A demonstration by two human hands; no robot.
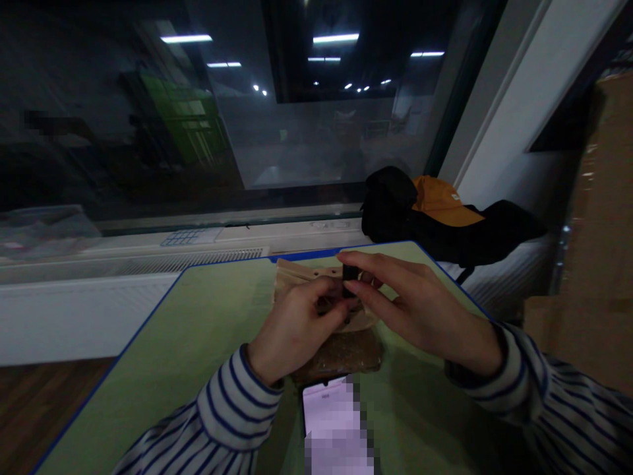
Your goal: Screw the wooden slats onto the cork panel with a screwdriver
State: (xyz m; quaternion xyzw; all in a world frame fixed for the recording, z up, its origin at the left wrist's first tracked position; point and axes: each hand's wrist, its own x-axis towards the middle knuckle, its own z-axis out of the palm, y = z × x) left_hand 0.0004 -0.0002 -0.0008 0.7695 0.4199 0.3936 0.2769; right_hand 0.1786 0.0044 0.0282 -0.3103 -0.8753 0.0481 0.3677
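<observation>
My right hand pinches a small dark cylinder, held upright between thumb and fingers. Close beside it, my left hand has its thumb and forefinger pressed together near the cylinder's lower end; what sits in that pinch is too small and dark to make out. Behind and under both hands lies a tan piece with small dark holes along its upper part, partly hidden by the fingers. A brown, shiny slab-like object lies just below it on the table. Nearer to me is a phone with a lit screen.
The green table has a blue edge. Beyond it stand a white radiator and a window sill. An orange cap rests on a black bag at the back right. Cardboard stands to the right.
</observation>
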